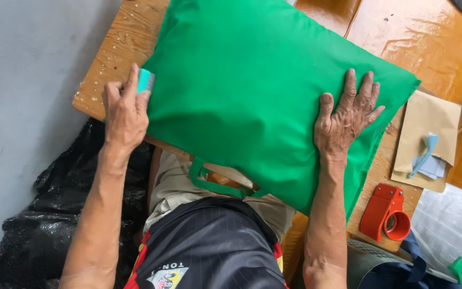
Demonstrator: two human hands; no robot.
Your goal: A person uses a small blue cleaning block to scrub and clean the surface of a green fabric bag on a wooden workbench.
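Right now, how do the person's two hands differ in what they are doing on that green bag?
The left hand is curled at the edge of the green bag, pinching a small teal object; the right hand holds nothing. The left hand sits beside the bag over the wooden table; the right hand lies flat on top of the fabric, fingers spread. Both touch the same bag, at opposite sides.

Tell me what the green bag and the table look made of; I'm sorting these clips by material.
The green bag looks like matte woven or non-woven fabric: soft creases, no shine, sewn strap handles. The table looks like varnished wood: orange-brown with glossy reflections, though duller and speckled near the left hand.
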